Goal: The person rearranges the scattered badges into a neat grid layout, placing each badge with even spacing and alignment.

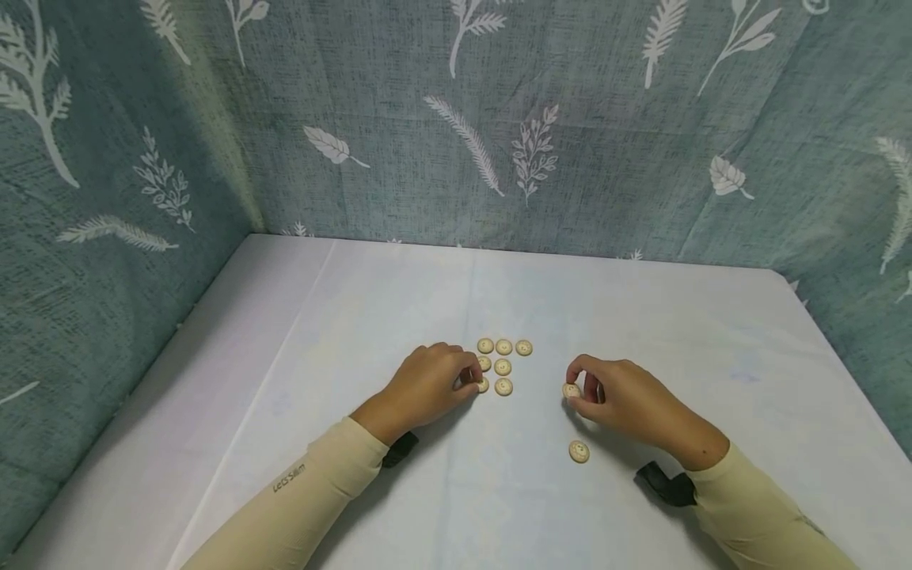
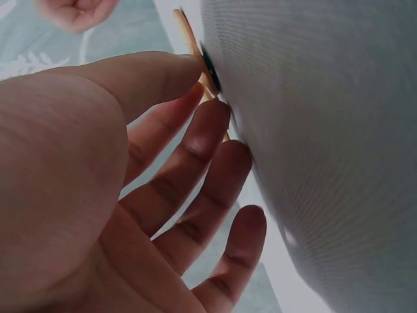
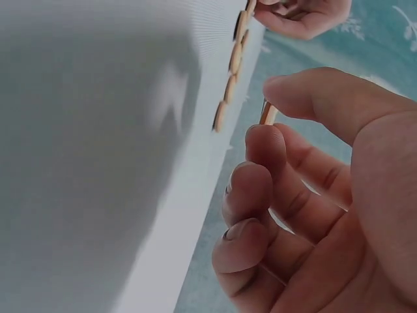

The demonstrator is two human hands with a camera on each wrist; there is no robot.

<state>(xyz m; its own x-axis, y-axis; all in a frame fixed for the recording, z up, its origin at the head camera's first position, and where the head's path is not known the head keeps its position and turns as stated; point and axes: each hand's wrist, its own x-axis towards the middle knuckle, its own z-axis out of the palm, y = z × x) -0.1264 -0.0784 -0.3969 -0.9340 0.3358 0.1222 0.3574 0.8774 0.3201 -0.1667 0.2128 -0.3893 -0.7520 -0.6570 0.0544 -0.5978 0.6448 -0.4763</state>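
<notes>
Several round wooden buttons lie on the white table in a close block: three in the far row, including the far right button, and two in each nearer row. At the block's near left corner, my left hand has its thumb and index finger on the edge of a button, partly hidden by the fingertips. To the right of the block, my right hand pinches another button between thumb and index finger, just above the table. In the right wrist view, that button shows edge-on.
One loose button lies on the table nearer to me, below the right hand. A green leaf-patterned cloth hangs behind the table and along its sides. A dark strap sits at the right wrist.
</notes>
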